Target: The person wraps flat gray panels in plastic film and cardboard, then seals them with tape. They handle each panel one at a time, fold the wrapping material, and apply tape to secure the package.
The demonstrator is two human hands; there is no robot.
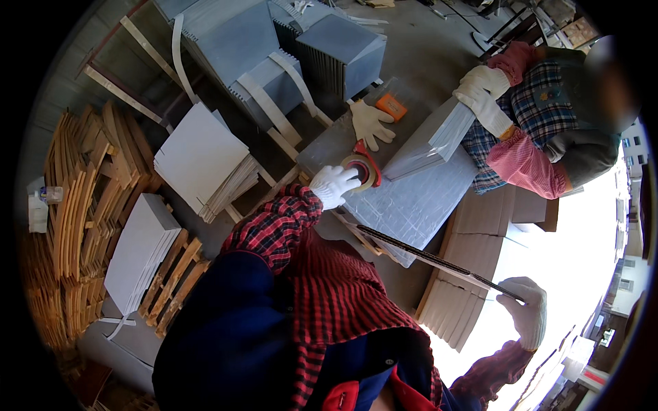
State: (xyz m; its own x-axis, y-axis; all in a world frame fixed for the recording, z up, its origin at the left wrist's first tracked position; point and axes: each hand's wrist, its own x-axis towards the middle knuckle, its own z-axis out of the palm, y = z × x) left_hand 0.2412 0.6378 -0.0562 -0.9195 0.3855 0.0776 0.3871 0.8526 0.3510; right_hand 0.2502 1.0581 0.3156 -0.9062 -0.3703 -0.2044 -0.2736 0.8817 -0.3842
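Observation:
My left hand [332, 187], in a white knit glove, has its fingers closed on the near side of a red tape dispenser [373, 164]. The dispenser holds a roll of tape and is over the grey tabletop [428, 205]. Out to the right, my gloved right hand [526, 312] pinches one end of a thin cardboard sheet [439, 260], seen almost edge-on. Its other end reaches the near edge of the table. Across the table, a co-worker's gloved hands [483, 92] rest on top of an upright stack of grey panels [435, 137].
A loose white glove [371, 125] and an orange box [391, 107] lie at the table's far end. White sheets [202, 157], wooden slats [82, 205] and grey panel stacks [236, 34] stand left and behind. Flat cardboard [466, 274] is piled at right.

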